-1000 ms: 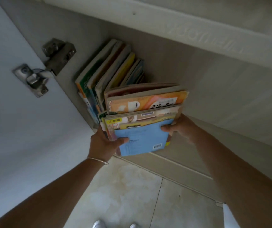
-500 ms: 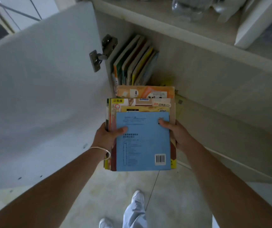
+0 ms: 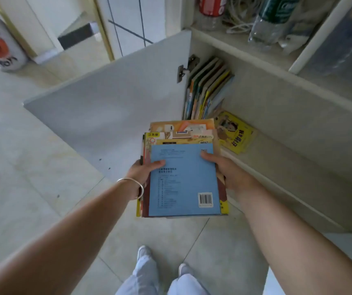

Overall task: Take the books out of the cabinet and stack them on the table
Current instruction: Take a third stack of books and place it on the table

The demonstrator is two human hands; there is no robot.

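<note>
While both hands gripped the book stack (image 3: 183, 177) clear of the cabinet (image 3: 277, 107) | left hand (image 3: 141, 172), right hand (image 3: 227, 170): fingers clamped on its sides | step: carrying out | next: find the unseen table; upright books (image 3: 206, 90) remained.

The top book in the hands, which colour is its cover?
Light blue, with a white barcode label; the top book shows in the head view.

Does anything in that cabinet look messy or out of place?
Yes. One yellow book lies flat and crooked on the cabinet floor, apart from the row of upright books leaning at the hinge side. The stack of books held in both hands is uneven too, its upper edges stepped.
</note>
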